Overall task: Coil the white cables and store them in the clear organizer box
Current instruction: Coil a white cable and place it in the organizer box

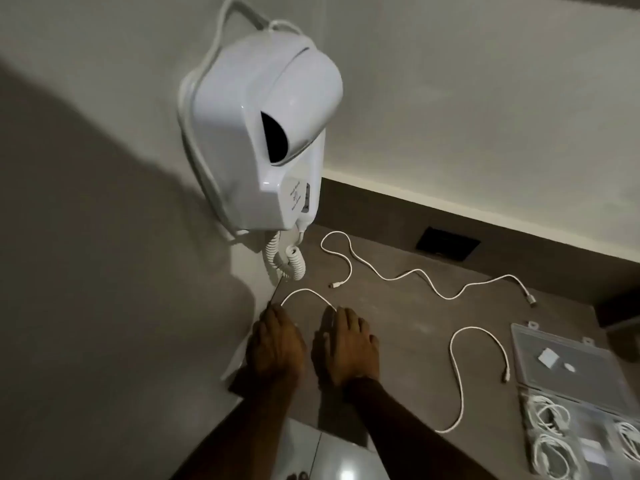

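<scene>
A short white cable (304, 292) arcs on the grey counter between my two hands. My left hand (277, 344) grips its left end near the wall, and my right hand (343, 344) grips its right end. A long white cable (419, 271) snakes across the counter behind them. Another white cable (457, 372) loops to the right of my right hand. The clear organizer box (568, 375) lies open at the right edge, with several coiled white cables (550, 431) in its lower compartments.
A white wall-mounted hair dryer (266, 133) with a curly cord (287, 261) hangs just above my left hand. A dark socket plate (446, 244) sits in the backsplash. Two small white adapters (550, 358) lie in the box lid. White floor tile (332, 455) shows below the counter edge.
</scene>
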`<state>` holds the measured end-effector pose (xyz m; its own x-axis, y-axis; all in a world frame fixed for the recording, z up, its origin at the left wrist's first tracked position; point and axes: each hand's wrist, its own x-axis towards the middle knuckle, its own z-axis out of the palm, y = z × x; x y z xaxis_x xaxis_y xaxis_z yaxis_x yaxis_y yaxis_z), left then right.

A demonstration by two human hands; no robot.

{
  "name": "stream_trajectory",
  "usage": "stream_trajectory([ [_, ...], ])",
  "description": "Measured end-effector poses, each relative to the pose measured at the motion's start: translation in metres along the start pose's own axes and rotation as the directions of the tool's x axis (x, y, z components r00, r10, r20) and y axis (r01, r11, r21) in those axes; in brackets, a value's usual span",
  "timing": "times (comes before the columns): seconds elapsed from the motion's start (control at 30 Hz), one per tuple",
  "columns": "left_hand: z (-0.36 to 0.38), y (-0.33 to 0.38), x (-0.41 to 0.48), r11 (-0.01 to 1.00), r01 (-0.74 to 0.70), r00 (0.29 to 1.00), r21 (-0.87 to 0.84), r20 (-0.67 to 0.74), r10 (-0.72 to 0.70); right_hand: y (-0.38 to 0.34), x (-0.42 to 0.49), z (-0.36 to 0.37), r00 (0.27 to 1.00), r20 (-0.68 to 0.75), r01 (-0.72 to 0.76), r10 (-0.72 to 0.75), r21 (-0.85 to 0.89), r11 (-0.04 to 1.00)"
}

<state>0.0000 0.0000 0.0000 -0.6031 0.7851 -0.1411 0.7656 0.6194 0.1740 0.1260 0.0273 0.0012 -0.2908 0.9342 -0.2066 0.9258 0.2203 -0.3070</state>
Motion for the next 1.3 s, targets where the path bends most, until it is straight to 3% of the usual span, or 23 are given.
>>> stream_trajectory([
  [0.1,-0.004,0.010,0.034,0.977,0.125,0.957,-0.173,0.281,-0.073,-0.005,0.035,0.012,0.997,-0.007,-0.076,0.076,0.012,0.997],
  [0.17,0.003,0.011,0.045,0.976,0.147,0.972,-0.158,0.208,-0.112,-0.007,0.055,0.016,0.994,0.025,-0.108,0.109,-0.031,0.994],
  [0.27,0.006,0.017,0.036,1.000,0.019,0.984,-0.022,0.177,-0.015,-0.003,0.066,0.018,0.996,0.052,-0.080,0.079,0.028,0.996],
  [0.37,-0.012,0.027,0.026,0.932,0.067,0.990,-0.356,0.142,-0.017,0.019,0.062,0.000,0.994,0.045,-0.102,0.095,0.198,0.975],
  [0.43,-0.036,0.043,0.006,0.755,0.077,0.981,-0.651,0.186,0.061,0.040,0.052,-0.017,0.997,0.015,-0.078,0.076,0.208,0.975],
  [0.5,-0.064,0.059,-0.015,0.602,0.068,0.952,-0.796,0.232,0.199,0.058,0.035,-0.042,0.996,-0.089,0.048,-0.028,0.237,0.970],
  [0.57,-0.089,0.074,-0.034,0.520,0.047,0.927,-0.853,0.231,0.296,0.070,0.015,-0.073,0.967,-0.169,0.233,-0.190,0.288,0.929],
  [0.63,-0.114,0.084,-0.049,0.459,0.048,0.904,-0.887,0.233,0.358,0.078,-0.004,-0.106,0.947,-0.171,0.315,-0.270,0.355,0.880],
  [0.73,-0.149,0.090,-0.072,0.449,0.018,0.845,-0.893,0.254,0.471,0.085,-0.032,-0.153,0.950,-0.184,0.311,-0.251,0.592,0.744],
  [0.87,-0.179,0.094,-0.095,0.480,0.059,0.676,-0.876,0.388,0.626,0.095,-0.062,-0.195,0.942,-0.260,0.337,-0.214,0.716,0.612],
  [0.9,-0.186,0.097,-0.102,0.439,0.117,0.641,-0.891,0.405,0.652,0.097,-0.070,-0.202,0.937,-0.296,0.349,-0.187,0.744,0.569],
  [0.97,-0.198,0.106,-0.115,0.247,0.261,0.627,-0.933,0.358,0.692,0.096,-0.085,-0.210,0.933,-0.345,0.352,-0.105,0.809,0.470],
  [1.03,-0.207,0.118,-0.128,-0.036,0.376,0.708,-0.926,0.262,0.655,0.086,-0.106,-0.211,0.933,-0.350,0.347,-0.078,0.824,0.448],
  [1.1,-0.207,0.131,-0.136,-0.256,0.404,0.804,-0.878,0.208,0.557,0.076,-0.128,-0.208,0.929,-0.337,0.362,-0.150,0.752,0.550],
  [1.13,-0.204,0.134,-0.137,-0.262,0.319,0.849,-0.911,0.152,0.507,0.073,-0.139,-0.207,0.923,-0.326,0.377,-0.203,0.664,0.646],
  [1.17,-0.202,0.135,-0.138,-0.175,0.160,0.883,-0.971,0.062,0.465,0.074,-0.147,-0.210,0.916,-0.316,0.389,-0.247,0.553,0.737],
  [1.2,-0.197,0.132,-0.136,-0.014,-0.057,0.890,-0.998,-0.057,0.452,0.078,-0.156,-0.217,0.911,-0.304,0.397,-0.280,0.458,0.795],
  [1.27,-0.192,0.124,-0.135,0.278,-0.482,0.784,-0.831,-0.267,0.561,0.085,-0.166,-0.244,0.897,-0.283,0.417,-0.340,0.281,0.864],
  [1.3,-0.191,0.120,-0.138,0.357,-0.610,0.707,-0.708,-0.282,0.649,0.091,-0.168,-0.258,0.882,-0.284,0.432,-0.377,0.163,0.887],
])
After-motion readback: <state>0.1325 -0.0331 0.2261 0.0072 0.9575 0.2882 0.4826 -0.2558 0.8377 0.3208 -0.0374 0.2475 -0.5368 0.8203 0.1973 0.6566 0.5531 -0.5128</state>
